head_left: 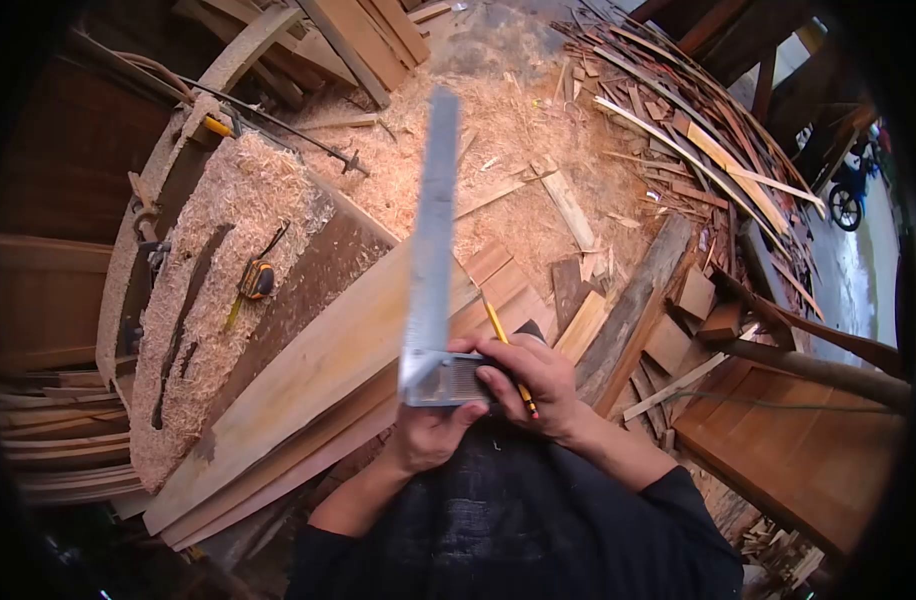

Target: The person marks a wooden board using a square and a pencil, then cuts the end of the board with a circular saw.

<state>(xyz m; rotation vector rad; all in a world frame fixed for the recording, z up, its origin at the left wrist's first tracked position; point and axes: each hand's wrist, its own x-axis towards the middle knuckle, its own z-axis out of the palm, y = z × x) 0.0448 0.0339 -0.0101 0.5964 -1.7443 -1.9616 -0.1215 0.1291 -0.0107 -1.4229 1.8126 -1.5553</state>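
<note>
Flr (493, 30) w/ shavings (523, 120), square (433, 240), boards (308, 350), prob. motorbike (849, 200)

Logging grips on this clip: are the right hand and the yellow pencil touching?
Touching. The head view shows the yellow pencil threaded through the fingers of the right hand, with its ends sticking out on either side.

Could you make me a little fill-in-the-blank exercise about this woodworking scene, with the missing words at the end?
The right hand has a slim yellow ____ tucked among its fingers.
The right hand and the left hand hold a metal square, its long blade pointing ____ the person's body.
The tape measure lies on curly wood ____.

Missing words: pencil; away from; shavings.
</note>
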